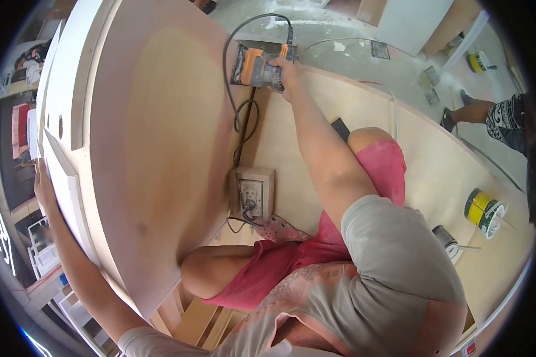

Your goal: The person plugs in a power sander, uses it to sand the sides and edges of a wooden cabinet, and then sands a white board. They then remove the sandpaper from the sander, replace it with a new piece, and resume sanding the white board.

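Note:
My right hand (286,76) is wrapped around an orange and grey electric sander (257,67). The sander's pad side is against the upright wooden panel (167,119), near its far edge. From the tool's rear, a black cord (227,80) loops over and hangs down beside the panel. On the other side, my left hand (43,185) lies with fingers stretched along the white outer face (62,172) of the same piece. Part of those fingers is hidden by the edge.
A socket box (256,193) with a plug in it stands on the pale board (435,160) beside my knees. A yellow and green tub (484,213) and a small can (445,239) are to the right. Another person's leg (476,113) is at far right.

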`<state>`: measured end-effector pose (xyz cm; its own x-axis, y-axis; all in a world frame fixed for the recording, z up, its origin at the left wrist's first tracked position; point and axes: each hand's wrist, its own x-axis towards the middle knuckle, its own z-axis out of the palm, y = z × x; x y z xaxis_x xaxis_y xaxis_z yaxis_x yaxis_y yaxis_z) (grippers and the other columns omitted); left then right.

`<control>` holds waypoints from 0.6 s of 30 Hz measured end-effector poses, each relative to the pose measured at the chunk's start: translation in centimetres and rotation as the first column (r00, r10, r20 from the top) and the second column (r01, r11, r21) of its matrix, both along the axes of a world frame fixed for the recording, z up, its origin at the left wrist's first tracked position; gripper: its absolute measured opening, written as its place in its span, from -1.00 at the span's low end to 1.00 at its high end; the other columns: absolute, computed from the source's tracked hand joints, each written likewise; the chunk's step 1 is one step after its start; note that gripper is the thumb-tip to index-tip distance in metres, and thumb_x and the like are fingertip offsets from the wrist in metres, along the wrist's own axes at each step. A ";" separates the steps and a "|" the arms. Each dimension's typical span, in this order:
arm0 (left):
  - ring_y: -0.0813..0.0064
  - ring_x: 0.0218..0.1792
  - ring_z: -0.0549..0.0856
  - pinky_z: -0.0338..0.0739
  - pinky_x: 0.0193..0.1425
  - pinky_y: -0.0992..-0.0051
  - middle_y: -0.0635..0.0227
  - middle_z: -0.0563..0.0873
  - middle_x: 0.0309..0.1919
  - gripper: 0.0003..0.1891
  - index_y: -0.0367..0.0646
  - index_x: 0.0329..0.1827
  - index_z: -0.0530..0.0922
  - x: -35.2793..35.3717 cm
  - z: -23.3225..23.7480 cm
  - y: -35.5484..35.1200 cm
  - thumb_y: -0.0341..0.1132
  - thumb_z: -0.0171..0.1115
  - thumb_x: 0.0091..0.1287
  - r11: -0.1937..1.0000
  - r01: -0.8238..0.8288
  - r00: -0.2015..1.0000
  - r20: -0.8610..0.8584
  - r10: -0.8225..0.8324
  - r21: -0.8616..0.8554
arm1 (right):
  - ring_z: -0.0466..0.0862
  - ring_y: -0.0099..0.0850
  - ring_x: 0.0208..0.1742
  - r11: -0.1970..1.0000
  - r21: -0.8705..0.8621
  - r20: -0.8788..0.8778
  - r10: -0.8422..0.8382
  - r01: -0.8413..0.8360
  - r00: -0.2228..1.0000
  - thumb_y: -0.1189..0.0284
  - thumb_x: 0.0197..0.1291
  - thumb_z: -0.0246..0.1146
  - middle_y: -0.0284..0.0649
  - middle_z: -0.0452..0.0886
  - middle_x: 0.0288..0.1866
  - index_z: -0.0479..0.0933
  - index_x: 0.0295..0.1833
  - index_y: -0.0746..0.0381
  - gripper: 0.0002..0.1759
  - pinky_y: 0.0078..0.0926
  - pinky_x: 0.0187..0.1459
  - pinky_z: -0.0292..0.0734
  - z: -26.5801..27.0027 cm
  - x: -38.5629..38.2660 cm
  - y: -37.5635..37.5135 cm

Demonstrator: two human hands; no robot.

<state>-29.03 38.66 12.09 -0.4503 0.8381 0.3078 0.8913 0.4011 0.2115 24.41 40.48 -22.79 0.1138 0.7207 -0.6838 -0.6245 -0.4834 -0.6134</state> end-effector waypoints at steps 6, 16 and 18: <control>0.17 -0.05 0.61 0.43 0.04 0.29 0.16 0.67 -0.14 -0.48 -0.16 -0.03 0.59 3.0 0.8 -0.9 0.11 -0.04 0.30 0.987 -0.140 0.869 -0.488 0.085 -0.077 | 0.59 -0.31 -0.44 0.986 0.160 -0.019 -0.050 0.053 0.999 0.38 -0.21 0.35 -0.05 0.49 -0.27 0.22 -0.07 0.36 -0.40 -0.43 -0.69 0.51 3.3 0.3 0.1; 0.27 -0.25 0.57 0.51 -0.19 0.32 0.22 0.58 -0.18 -0.74 -0.20 -0.18 0.52 36.6 -7.9 -12.5 -0.49 0.29 0.03 0.633 0.763 0.616 -0.148 -0.774 -0.130 | 0.58 -0.38 -0.45 0.940 0.338 -0.010 -0.041 0.042 0.999 0.39 -0.24 0.39 -0.06 0.50 -0.29 0.28 -0.15 0.39 -0.44 -0.44 -0.61 0.54 7.2 1.1 2.0; 0.07 -0.18 0.56 0.49 -0.07 0.25 0.14 0.57 -0.15 -0.61 -0.24 -0.10 0.50 40.1 -13.2 -15.1 -0.30 0.31 -0.01 0.574 0.718 0.541 -0.204 -0.816 -0.393 | 0.58 -0.41 -0.41 0.876 0.461 0.028 -0.172 0.140 0.985 0.41 -0.26 0.40 -0.07 0.50 -0.29 0.30 -0.19 0.40 -0.46 -0.44 -0.52 0.55 5.7 0.5 3.5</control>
<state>11.03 23.59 -1.13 0.4935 0.8689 0.0389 0.8626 -0.4832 -0.1500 24.88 44.02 -17.07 0.2840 0.9198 -0.2706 -0.6188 -0.0398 -0.7845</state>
